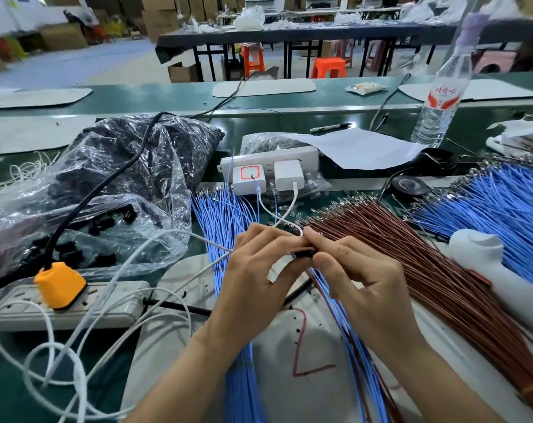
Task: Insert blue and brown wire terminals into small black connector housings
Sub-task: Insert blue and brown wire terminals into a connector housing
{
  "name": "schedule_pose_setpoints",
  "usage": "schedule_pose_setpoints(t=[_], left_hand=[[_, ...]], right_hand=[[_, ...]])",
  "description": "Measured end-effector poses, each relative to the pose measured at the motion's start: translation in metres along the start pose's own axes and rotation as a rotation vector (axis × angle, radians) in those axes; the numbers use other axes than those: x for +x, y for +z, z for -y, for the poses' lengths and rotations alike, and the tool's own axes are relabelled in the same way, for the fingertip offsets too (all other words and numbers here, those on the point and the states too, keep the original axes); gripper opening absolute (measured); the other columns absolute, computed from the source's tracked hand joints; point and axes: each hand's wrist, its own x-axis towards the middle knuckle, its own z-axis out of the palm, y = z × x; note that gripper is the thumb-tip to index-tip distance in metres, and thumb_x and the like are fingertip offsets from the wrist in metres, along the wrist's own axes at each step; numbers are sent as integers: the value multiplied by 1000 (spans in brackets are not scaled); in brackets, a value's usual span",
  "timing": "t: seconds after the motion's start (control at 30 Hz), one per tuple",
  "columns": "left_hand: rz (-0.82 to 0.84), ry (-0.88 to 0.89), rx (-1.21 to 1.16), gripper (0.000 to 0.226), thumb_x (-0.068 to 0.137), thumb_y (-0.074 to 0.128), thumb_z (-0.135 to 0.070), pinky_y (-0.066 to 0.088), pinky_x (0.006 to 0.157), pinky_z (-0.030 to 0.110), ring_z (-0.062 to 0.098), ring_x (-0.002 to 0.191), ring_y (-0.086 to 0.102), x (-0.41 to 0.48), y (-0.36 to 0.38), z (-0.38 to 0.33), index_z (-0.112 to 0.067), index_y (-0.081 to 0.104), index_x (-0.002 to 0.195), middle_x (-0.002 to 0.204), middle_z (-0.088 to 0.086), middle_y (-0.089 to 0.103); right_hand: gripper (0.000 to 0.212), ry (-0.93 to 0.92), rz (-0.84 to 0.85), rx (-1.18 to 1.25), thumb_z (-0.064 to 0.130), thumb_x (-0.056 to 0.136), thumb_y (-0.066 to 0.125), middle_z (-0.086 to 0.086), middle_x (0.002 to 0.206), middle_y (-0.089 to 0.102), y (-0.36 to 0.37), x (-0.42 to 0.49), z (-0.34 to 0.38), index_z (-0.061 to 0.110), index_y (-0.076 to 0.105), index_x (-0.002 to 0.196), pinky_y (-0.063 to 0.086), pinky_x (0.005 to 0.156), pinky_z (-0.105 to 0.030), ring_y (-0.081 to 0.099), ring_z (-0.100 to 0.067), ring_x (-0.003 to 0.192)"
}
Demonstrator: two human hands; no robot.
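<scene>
The brown wire bundle fans out right of the black housing. The blue wire bundle lies behind and left of it. Your left hand and right hand are together, both pinching the housing, which lies crosswise between them. Your right hand is nearer the brown wire bundle.

The black connector housing is mostly buried between the fingertips of the left hand and right hand. Only a sliver shows, so no telling which wire sits in it. The blue wires duck under the left forearm and run off the bottom edge, and the brown wires get cut off bottom right. The plastic bag contents are just a dark blur.
</scene>
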Motion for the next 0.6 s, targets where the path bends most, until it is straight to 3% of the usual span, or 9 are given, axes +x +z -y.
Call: schedule_pose_setpoints(t=[0.1, 0.2, 0.33, 0.5, 0.6], left_hand=[[-9, -110, -178, 15, 88, 65, -19, 47, 82, 22, 10, 91, 63, 0, -3, -5, -16, 68, 102, 96, -6, 68], [0, -101, -262, 13, 88, 68, -11, 47, 87, 20, 11, 98, 64, 0, -2, -10, -9, 66, 100, 101, 2, 66], [22, -64, -260, 13, 87, 65, -8, 49, 86, 24, 14, 99, 62, -1, 1, -11, -6, 66, 99, 101, 4, 63], [-56, -108, -210, 10, 91, 62, -20, 50, 81, 24, 10, 90, 64, -4, 2, -9, -17, 61, 101, 94, -6, 65], [-202, -182, -272, 7, 92, 58, -27, 49, 82, 28, 14, 89, 64, -2, 0, -9, -29, 58, 99, 95, -11, 63]], right_hand=[[32, 10, -5, -26, 20, 89, 61, 5, 83, 63, -1, 2, -1, 22, 64, 121, 50, 58, -27, 57, -15, 61], [29, -19, -46, -109, 3, 84, 71, 2, 89, 65, 1, 4, -2, 18, 70, 109, 51, 61, -29, 60, -13, 66], [10, -87, -97, -181, 8, 81, 70, 1, 82, 64, 0, 3, -5, 10, 75, 90, 50, 59, -31, 61, -14, 68], [7, -183, -125, -340, 12, 83, 69, 0, 79, 64, -2, 4, -6, 8, 75, 85, 47, 55, -25, 56, -11, 59], [4, -50, -103, -519, 7, 82, 73, 0, 78, 64, -9, 7, -14, 10, 72, 79, 48, 50, -29, 53, -10, 54]])
